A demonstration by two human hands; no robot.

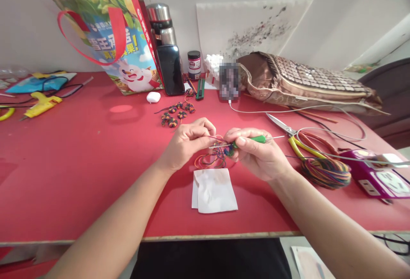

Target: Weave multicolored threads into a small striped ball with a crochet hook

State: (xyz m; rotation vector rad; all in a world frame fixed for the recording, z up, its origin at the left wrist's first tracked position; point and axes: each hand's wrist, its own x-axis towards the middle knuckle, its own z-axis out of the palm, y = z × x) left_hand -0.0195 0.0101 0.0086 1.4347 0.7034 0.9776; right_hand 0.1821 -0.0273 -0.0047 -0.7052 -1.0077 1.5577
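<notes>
My right hand [256, 151] is closed on a green-handled crochet hook [259, 139], whose thin metal ends stick out on both sides. A small blue-green knotted piece of cord [228, 150] sits at the same fingertips. Opposite it, my left hand [188, 142] pinches a strand of the multicoloured cord close to the hook's left end. Loose loops of cord [209, 160] in orange and dark blue hang between the hands down to the table. Just below them lies a folded white tissue [216, 191]. The hook's very tip is too small to make out.
Several small knotted cord pieces [173, 121] lie beyond my left hand. To the right are scissors [285, 127], a cord bundle [326, 172] and a purple power strip [368, 176]. A yellow glue gun [41, 104] rests far left. A gift bag [109, 35] and a phone [171, 70] stand behind.
</notes>
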